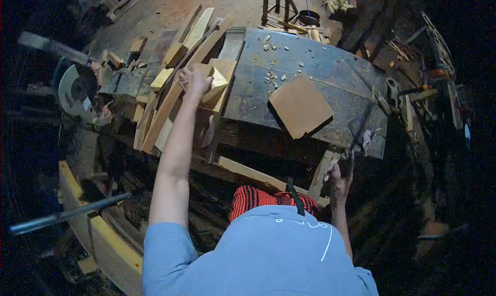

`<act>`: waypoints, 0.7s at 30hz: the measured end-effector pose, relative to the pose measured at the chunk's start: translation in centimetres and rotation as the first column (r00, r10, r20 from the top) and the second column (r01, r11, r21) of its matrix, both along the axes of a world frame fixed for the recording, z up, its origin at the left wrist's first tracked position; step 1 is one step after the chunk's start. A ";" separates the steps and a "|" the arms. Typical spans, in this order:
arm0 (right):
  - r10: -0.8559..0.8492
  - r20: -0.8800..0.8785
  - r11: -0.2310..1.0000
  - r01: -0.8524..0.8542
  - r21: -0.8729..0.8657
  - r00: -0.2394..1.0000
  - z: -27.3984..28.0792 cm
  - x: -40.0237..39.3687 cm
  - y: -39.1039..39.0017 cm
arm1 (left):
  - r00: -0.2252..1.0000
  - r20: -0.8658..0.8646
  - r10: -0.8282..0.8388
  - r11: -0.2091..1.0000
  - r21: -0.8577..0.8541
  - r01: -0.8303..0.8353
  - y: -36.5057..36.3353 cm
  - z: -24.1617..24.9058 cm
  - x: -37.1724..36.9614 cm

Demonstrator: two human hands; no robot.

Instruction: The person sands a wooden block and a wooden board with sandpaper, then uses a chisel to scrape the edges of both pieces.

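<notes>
My left hand (pixel 194 82) reaches to the pile of lumber on the bench, its fingers curled over a wooden block (pixel 216 92) beside a long board (pixel 165 110). Low at the bench's front edge, my right hand (pixel 338 176) is closed around a dark, slender tool too dim to name; it seems to point up and away. Between the hands, a square brown wooden panel (pixel 301 106) lies flat on the worn blue-grey bench (pixel 248 97), one corner towards me.
A circular saw blade (pixel 77 89) stands at the left. Wood chips (pixel 271 78) are scattered behind the panel. Clamps or metal tools (pixel 393 92) lie at the right. A long curved timber (pixel 113 244) is at the lower left, near a metal bar (pixel 72 213).
</notes>
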State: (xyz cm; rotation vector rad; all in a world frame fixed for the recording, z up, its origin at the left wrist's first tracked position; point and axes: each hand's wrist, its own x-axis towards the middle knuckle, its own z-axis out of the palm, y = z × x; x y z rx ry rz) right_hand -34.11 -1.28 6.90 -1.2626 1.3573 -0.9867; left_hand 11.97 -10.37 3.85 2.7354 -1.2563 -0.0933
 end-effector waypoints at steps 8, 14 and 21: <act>0.025 0.162 1.000 -0.025 0.000 0.987 1.7 0.8 1.1 | -0.384 -0.718 -0.581 0.725 -0.241 -0.646 4.7 2.2 -5.9; 0.495 -0.210 0.867 -0.497 0.044 0.843 4.4 2.9 0.0 | -0.692 -0.395 -0.605 0.784 -0.142 -0.604 7.4 1.3 -13.1; 0.686 -0.312 0.667 -0.739 -0.091 0.657 5.7 6.1 1.0 | -0.582 -0.250 -0.774 0.629 -0.194 -0.753 9.1 -3.0 -13.7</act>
